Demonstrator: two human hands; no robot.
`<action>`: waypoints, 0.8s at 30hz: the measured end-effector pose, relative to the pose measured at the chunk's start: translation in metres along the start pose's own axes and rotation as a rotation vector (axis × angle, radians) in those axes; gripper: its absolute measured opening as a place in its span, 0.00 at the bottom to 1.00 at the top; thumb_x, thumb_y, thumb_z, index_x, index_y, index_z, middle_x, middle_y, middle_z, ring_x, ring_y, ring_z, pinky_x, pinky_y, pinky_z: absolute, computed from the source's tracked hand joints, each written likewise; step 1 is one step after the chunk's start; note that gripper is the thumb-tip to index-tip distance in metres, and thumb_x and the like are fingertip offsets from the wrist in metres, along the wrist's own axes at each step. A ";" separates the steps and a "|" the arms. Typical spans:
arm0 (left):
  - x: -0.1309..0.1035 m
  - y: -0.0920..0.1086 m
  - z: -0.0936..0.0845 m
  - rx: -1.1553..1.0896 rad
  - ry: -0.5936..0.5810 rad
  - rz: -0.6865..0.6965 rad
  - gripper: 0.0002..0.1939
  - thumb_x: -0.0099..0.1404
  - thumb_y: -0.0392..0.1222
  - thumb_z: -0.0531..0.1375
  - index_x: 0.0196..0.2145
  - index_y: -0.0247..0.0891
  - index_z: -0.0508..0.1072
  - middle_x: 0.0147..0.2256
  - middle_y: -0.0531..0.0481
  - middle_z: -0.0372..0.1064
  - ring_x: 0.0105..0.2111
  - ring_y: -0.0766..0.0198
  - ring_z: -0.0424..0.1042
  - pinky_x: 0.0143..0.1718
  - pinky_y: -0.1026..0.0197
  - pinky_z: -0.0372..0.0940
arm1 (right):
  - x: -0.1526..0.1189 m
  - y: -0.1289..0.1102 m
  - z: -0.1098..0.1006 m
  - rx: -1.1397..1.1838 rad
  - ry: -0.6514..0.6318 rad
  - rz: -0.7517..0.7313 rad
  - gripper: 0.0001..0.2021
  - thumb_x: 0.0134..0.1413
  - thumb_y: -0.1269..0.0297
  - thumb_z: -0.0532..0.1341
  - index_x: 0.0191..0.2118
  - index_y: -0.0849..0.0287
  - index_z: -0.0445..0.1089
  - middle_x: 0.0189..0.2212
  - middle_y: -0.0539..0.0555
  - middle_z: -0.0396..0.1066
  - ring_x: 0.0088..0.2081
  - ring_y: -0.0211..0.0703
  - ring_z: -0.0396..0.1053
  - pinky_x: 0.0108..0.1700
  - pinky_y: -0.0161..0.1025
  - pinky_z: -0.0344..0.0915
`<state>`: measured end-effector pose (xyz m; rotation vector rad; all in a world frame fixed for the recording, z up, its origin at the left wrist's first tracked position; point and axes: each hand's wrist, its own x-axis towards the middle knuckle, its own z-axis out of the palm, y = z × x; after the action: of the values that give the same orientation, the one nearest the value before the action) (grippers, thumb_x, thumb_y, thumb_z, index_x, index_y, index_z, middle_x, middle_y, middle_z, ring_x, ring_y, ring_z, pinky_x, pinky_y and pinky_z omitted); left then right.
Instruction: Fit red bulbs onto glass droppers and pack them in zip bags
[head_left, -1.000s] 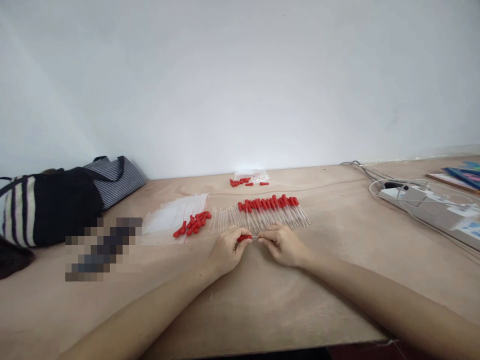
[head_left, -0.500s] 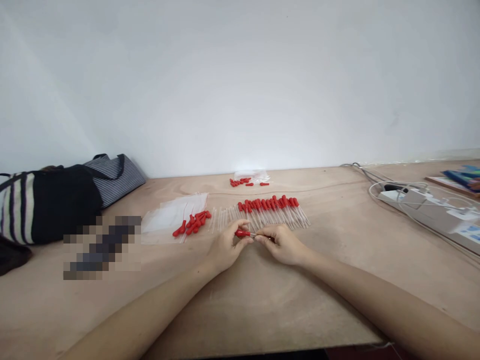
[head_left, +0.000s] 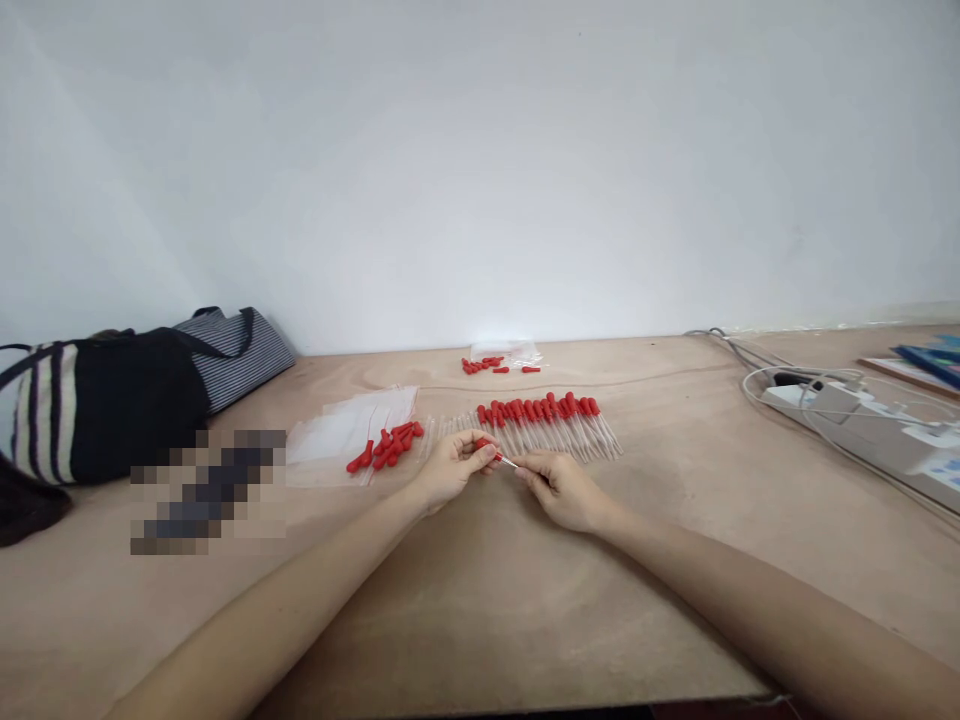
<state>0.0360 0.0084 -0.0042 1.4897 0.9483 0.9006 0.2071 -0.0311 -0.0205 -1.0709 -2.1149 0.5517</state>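
Red, the bulb [head_left: 481, 443] sits pinched between the left hand's [head_left: 452, 470] thumb and fingers, over the table [head_left: 517, 620], between its near and far edges. The left thumb lies along the near side, pointing right, with the fingers curled on the far side. The right hand [head_left: 561, 490] is palm-down, its thumb and bent index finger pinching the tube [head_left: 509, 462], which meets the bulb's mouth. The pair slants, bulb end toward the far edge, tube end toward the near edge. Both forearms reach in over the near edge, one from each side, and converge so the fingertips are close together.

Just beyond the hands, toward the far edge, droppers [head_left: 551, 408] lie in a row, red ends away, with bare tubes [head_left: 444, 430] to their left. Farther left, loose bulbs [head_left: 390, 446] rest on clear bags [head_left: 349, 425]. More bulbs [head_left: 480, 366] lie near the far edge.
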 end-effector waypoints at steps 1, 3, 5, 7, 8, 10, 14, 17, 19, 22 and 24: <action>0.005 0.004 -0.003 0.020 0.023 -0.034 0.14 0.51 0.45 0.63 0.30 0.34 0.66 0.25 0.54 0.67 0.26 0.69 0.69 0.32 0.63 0.64 | 0.000 0.000 -0.001 -0.020 0.018 0.003 0.14 0.54 0.68 0.49 0.45 0.59 0.66 0.30 0.54 0.67 0.32 0.39 0.64 0.36 0.36 0.61; 0.019 0.012 -0.012 0.068 0.124 -0.130 0.11 0.54 0.41 0.61 0.32 0.35 0.63 0.24 0.55 0.67 0.25 0.70 0.69 0.32 0.63 0.65 | -0.002 0.002 -0.002 -0.060 0.062 0.002 0.17 0.53 0.66 0.51 0.49 0.62 0.62 0.34 0.56 0.65 0.33 0.40 0.63 0.36 0.37 0.62; 0.034 0.021 -0.024 0.096 0.136 -0.173 0.10 0.56 0.38 0.59 0.33 0.36 0.60 0.23 0.56 0.66 0.24 0.71 0.69 0.31 0.64 0.65 | -0.004 0.006 -0.006 -0.092 0.109 -0.004 0.20 0.51 0.66 0.54 0.51 0.63 0.58 0.37 0.58 0.63 0.33 0.40 0.62 0.36 0.38 0.62; 0.050 0.028 -0.037 0.147 0.099 -0.231 0.10 0.55 0.36 0.60 0.31 0.35 0.60 0.21 0.55 0.67 0.22 0.71 0.69 0.29 0.64 0.65 | -0.006 0.012 -0.010 -0.110 0.156 0.001 0.19 0.50 0.66 0.54 0.49 0.62 0.58 0.38 0.58 0.62 0.32 0.39 0.61 0.36 0.39 0.62; 0.058 0.030 -0.042 0.182 0.072 -0.261 0.11 0.54 0.35 0.61 0.30 0.34 0.60 0.20 0.55 0.67 0.21 0.70 0.69 0.28 0.64 0.65 | -0.007 0.015 -0.013 -0.118 0.180 0.012 0.17 0.50 0.66 0.54 0.48 0.62 0.59 0.37 0.58 0.62 0.31 0.38 0.61 0.36 0.39 0.62; 0.073 0.032 -0.049 0.262 0.027 -0.315 0.12 0.52 0.34 0.62 0.29 0.34 0.60 0.18 0.54 0.67 0.18 0.70 0.68 0.25 0.64 0.65 | -0.007 0.022 -0.017 -0.132 0.225 0.041 0.15 0.50 0.67 0.54 0.46 0.61 0.61 0.36 0.57 0.62 0.30 0.38 0.61 0.34 0.39 0.63; 0.099 0.025 -0.049 0.422 -0.014 -0.358 0.13 0.49 0.36 0.64 0.29 0.34 0.62 0.17 0.55 0.66 0.17 0.70 0.67 0.24 0.65 0.65 | -0.008 0.031 -0.021 -0.156 0.273 0.089 0.13 0.50 0.67 0.54 0.43 0.61 0.62 0.32 0.55 0.62 0.27 0.36 0.60 0.32 0.38 0.62; 0.115 0.016 -0.042 0.545 -0.024 -0.361 0.15 0.47 0.37 0.65 0.31 0.33 0.64 0.17 0.54 0.66 0.17 0.68 0.67 0.22 0.65 0.65 | -0.008 0.034 -0.020 -0.170 0.281 0.086 0.13 0.50 0.67 0.54 0.43 0.61 0.63 0.32 0.55 0.62 0.26 0.36 0.60 0.32 0.38 0.62; 0.122 0.011 -0.038 0.627 -0.023 -0.349 0.16 0.47 0.38 0.65 0.32 0.32 0.64 0.16 0.53 0.66 0.17 0.67 0.67 0.21 0.65 0.64 | -0.008 0.034 -0.019 -0.179 0.279 0.074 0.13 0.49 0.68 0.54 0.42 0.61 0.63 0.32 0.55 0.62 0.26 0.36 0.61 0.33 0.39 0.62; 0.126 0.006 -0.036 0.748 0.005 -0.292 0.19 0.48 0.41 0.64 0.35 0.31 0.63 0.16 0.52 0.66 0.18 0.65 0.67 0.21 0.64 0.63 | -0.008 0.033 -0.019 -0.189 0.280 0.059 0.13 0.49 0.69 0.54 0.43 0.62 0.63 0.32 0.55 0.62 0.26 0.36 0.61 0.33 0.38 0.62; 0.122 0.007 -0.039 0.833 0.052 -0.218 0.20 0.48 0.44 0.64 0.36 0.32 0.63 0.19 0.51 0.67 0.21 0.63 0.68 0.23 0.63 0.63 | -0.008 0.032 -0.020 -0.195 0.285 0.053 0.13 0.49 0.69 0.54 0.43 0.62 0.63 0.33 0.55 0.63 0.27 0.36 0.61 0.33 0.38 0.62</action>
<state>0.0483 0.1355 0.0120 1.9918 1.6063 0.3805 0.2424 -0.0184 -0.0304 -1.2378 -1.9208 0.2044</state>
